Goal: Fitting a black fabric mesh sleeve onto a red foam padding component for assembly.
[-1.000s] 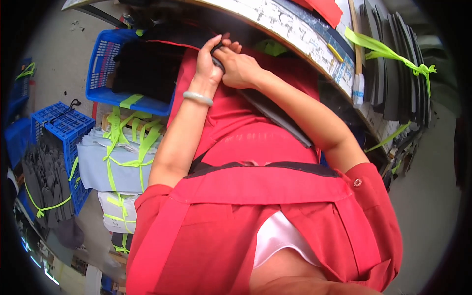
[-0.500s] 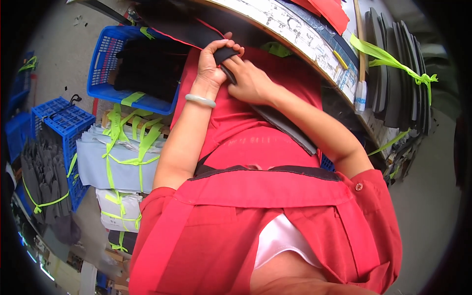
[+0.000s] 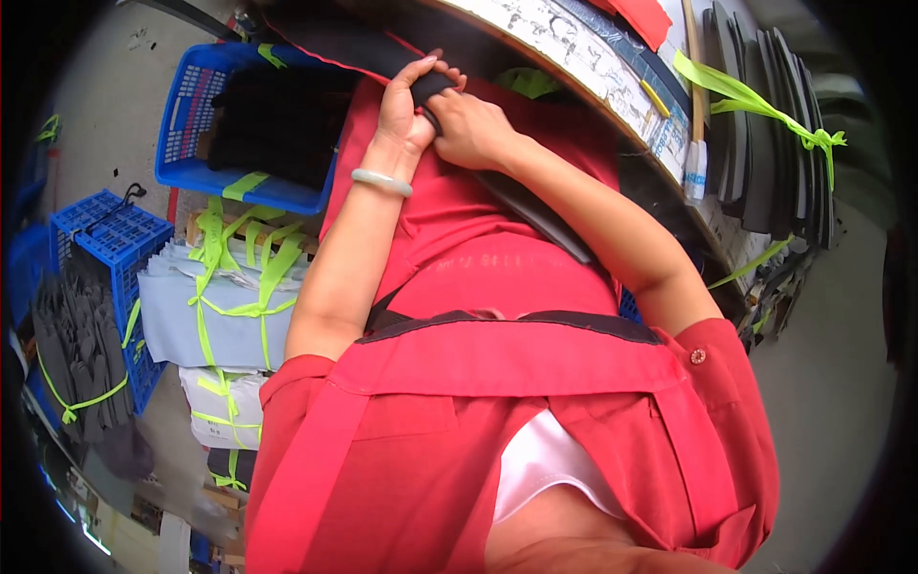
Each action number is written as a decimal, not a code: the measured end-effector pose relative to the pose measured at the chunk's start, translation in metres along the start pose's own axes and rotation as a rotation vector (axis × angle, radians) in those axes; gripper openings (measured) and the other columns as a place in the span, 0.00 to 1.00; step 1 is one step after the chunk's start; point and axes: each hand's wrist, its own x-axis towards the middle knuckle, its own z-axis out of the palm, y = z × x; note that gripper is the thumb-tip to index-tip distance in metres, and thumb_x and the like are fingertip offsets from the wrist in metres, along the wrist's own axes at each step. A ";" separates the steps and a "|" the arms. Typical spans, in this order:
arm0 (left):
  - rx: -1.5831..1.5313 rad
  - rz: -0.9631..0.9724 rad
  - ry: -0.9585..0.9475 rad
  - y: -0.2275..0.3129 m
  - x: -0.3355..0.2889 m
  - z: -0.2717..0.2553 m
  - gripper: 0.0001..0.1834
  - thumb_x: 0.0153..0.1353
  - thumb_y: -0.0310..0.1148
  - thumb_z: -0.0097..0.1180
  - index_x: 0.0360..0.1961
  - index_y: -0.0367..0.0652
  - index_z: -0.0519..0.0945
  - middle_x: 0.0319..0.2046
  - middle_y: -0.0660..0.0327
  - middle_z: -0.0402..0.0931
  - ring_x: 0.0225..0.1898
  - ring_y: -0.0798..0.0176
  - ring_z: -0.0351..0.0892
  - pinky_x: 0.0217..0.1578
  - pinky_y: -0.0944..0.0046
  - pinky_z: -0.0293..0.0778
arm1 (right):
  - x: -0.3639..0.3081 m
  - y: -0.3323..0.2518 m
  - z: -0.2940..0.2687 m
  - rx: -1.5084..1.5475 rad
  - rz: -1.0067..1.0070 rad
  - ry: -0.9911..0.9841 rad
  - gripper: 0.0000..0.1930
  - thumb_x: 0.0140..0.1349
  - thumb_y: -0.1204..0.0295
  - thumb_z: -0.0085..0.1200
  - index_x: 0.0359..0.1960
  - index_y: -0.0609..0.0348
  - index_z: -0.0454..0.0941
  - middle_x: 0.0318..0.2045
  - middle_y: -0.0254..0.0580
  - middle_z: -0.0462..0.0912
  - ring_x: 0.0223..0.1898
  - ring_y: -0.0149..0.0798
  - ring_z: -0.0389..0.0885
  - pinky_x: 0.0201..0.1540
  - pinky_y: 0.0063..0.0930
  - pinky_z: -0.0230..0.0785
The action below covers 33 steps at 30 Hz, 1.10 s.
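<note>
A long black fabric strip (image 3: 349, 45) with red edging runs from the upper left down to my hands. My left hand (image 3: 402, 113), with a pale bangle on its wrist, is closed around a folded black part at the strip's near end. Beside it, my right hand (image 3: 475, 130) grips the same black material, fingers bent and touching the left hand's fingers. A dark flat strip (image 3: 534, 214) comes out below my right forearm and lies across my red apron (image 3: 459, 206); whether it joins the held strip is hidden by my hand.
A blue basket (image 3: 172, 143) of dark pieces stands at left, near tied grey-blue bundles (image 3: 215, 320) and a blue crate (image 3: 124, 225) beside dark strips. At upper right, a worktable edge (image 3: 574, 72) holds a yellow pen (image 3: 655, 99); tied dark sheets (image 3: 765, 124) stand beyond.
Both hands have shifted slightly up and left in the picture, still gripping the black strip. The surroundings have shifted slightly too. Less of the dark strip across my apron shows.
</note>
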 end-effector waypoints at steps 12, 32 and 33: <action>-0.143 -0.064 -0.088 0.000 -0.004 0.003 0.13 0.58 0.27 0.52 0.43 0.32 0.72 0.30 0.52 0.76 0.40 0.50 0.78 0.53 0.48 0.73 | -0.003 -0.004 -0.007 0.100 -0.020 0.039 0.25 0.47 0.74 0.51 0.51 0.56 0.68 0.53 0.48 0.73 0.46 0.56 0.78 0.45 0.49 0.73; -0.014 0.002 -0.032 0.001 0.006 0.001 0.11 0.59 0.26 0.52 0.42 0.33 0.72 0.33 0.54 0.76 0.40 0.53 0.77 0.57 0.49 0.70 | -0.006 0.000 -0.007 0.062 -0.002 0.055 0.28 0.45 0.76 0.51 0.55 0.52 0.68 0.57 0.43 0.71 0.45 0.54 0.79 0.43 0.47 0.74; -0.029 -0.024 0.015 0.001 0.001 0.004 0.11 0.61 0.27 0.51 0.43 0.32 0.73 0.34 0.53 0.77 0.42 0.52 0.77 0.59 0.47 0.68 | 0.000 0.000 -0.007 0.058 0.012 0.002 0.28 0.45 0.76 0.51 0.54 0.53 0.69 0.58 0.43 0.71 0.45 0.54 0.79 0.43 0.47 0.74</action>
